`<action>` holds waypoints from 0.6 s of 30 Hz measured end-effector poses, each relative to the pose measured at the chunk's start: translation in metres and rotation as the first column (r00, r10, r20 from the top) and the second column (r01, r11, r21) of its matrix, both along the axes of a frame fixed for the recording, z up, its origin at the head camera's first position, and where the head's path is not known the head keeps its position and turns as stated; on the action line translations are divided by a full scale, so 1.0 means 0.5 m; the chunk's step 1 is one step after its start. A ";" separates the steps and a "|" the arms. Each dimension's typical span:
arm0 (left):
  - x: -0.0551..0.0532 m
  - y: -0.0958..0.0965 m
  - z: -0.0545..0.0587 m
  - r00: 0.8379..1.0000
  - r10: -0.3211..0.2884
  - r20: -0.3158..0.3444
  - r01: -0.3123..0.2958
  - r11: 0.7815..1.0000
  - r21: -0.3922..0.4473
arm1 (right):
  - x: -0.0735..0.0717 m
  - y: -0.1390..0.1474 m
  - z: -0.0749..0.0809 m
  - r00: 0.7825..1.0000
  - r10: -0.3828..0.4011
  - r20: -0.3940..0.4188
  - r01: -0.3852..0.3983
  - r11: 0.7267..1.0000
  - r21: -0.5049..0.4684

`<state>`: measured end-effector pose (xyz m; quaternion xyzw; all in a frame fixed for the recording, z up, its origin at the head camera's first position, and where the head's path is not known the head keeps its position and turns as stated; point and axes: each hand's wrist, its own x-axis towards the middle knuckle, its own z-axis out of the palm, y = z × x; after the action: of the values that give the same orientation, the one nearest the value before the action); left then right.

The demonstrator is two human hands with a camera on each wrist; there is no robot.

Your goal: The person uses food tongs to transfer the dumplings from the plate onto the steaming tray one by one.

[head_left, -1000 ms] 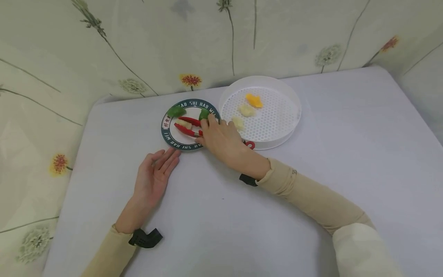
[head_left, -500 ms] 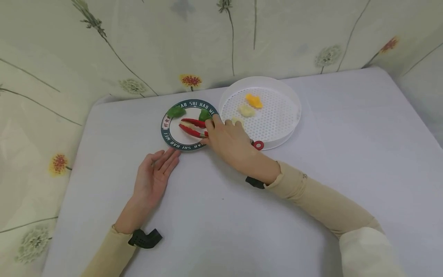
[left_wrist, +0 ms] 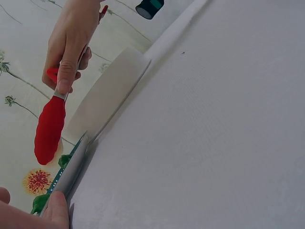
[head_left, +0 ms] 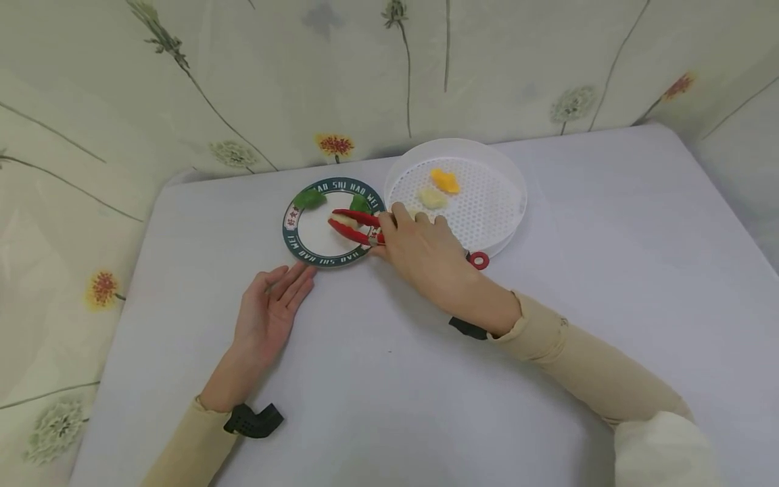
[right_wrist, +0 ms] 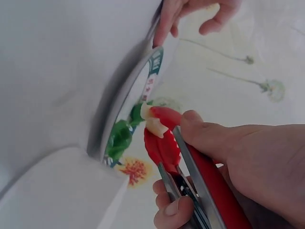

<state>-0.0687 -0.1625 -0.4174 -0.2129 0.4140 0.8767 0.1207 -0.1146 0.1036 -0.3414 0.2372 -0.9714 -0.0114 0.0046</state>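
Both arms wear long, close-fitting beige sleeves [head_left: 584,368] that end at the wrists, each wrist carries a small black device [head_left: 252,421] strapped on its underside, and the hands themselves are bare, with short, unpainted nails on the fingers [right_wrist: 171,207].

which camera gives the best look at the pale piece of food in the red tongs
The right wrist view: the pale piece sits close up between the red tongs tips. The head view shows it small; in the left wrist view the tongs hide it.

Tongs [head_left: 356,227] with pale piece [right_wrist: 153,125], now raised, rightward.
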 end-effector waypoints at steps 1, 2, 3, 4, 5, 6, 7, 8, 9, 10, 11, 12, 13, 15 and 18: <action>0.000 0.001 0.000 1.000 0.000 -0.001 0.000 1.000 -0.001 | 0.001 0.005 0.004 1.000 -0.010 0.016 0.010 1.000 -0.002; 0.000 0.001 0.000 1.000 0.002 -0.001 -0.002 1.000 0.000 | 0.001 0.010 0.008 0.999 -0.020 0.029 0.021 1.000 -0.003; 0.000 0.001 -0.001 1.000 0.004 0.000 -0.004 1.000 0.005 | 0.001 0.015 0.011 0.999 -0.030 0.043 0.030 1.000 -0.006; 0.000 0.001 -0.001 1.000 0.006 -0.001 -0.006 1.000 0.007 | 0.002 0.021 0.015 0.998 -0.039 0.053 0.039 0.999 -0.009; 0.000 0.001 -0.002 1.000 0.006 0.000 -0.006 1.000 0.007 | 0.003 0.026 0.017 0.997 -0.046 0.063 0.047 0.999 -0.013; 0.000 0.001 -0.002 1.000 0.007 0.000 -0.007 1.000 0.009 | 0.005 0.032 0.020 0.996 -0.051 0.069 0.052 0.999 -0.015; -0.001 0.000 -0.004 1.000 0.008 0.001 -0.008 1.000 0.009 | 0.007 0.038 0.023 0.996 -0.054 0.071 0.055 0.998 -0.014; -0.001 0.000 -0.005 1.000 0.008 0.001 -0.008 1.000 0.010 | 0.009 0.044 0.025 0.996 -0.057 0.071 0.059 0.998 -0.013; -0.001 0.000 -0.005 1.000 0.008 0.002 -0.008 1.000 0.009 | 0.012 0.049 0.028 0.995 -0.064 0.073 0.065 0.998 -0.014; -0.001 0.000 -0.006 1.000 0.007 0.001 -0.007 1.000 0.006 | 0.014 0.054 0.031 0.995 -0.068 0.071 0.069 0.998 -0.011; -0.001 0.000 -0.007 1.000 0.007 0.000 -0.007 1.000 0.006 | 0.017 0.060 0.034 0.995 -0.071 0.068 0.071 0.997 -0.009; -0.001 0.000 -0.008 1.000 0.007 0.000 -0.007 1.000 0.007 | 0.021 0.067 0.036 0.996 -0.069 0.048 0.070 0.998 -0.006; -0.001 0.000 -0.008 1.000 0.005 -0.001 -0.005 1.000 0.005 | 0.025 0.073 0.039 0.997 -0.070 0.031 0.071 0.997 -0.005; -0.001 0.000 -0.009 1.000 -0.005 -0.008 0.005 1.000 0.005 | 0.031 0.087 0.045 0.997 -0.074 0.002 0.074 0.997 -0.007; -0.001 -0.002 -0.010 0.999 -0.024 -0.020 0.024 1.000 0.000 | 0.038 0.112 0.054 0.996 -0.084 -0.026 0.084 0.996 -0.008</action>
<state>-0.0691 -0.1634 -0.4227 -0.1990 0.4179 0.8773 0.1272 -0.0956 0.1595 -0.3144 0.1958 -0.9804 -0.0115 0.0178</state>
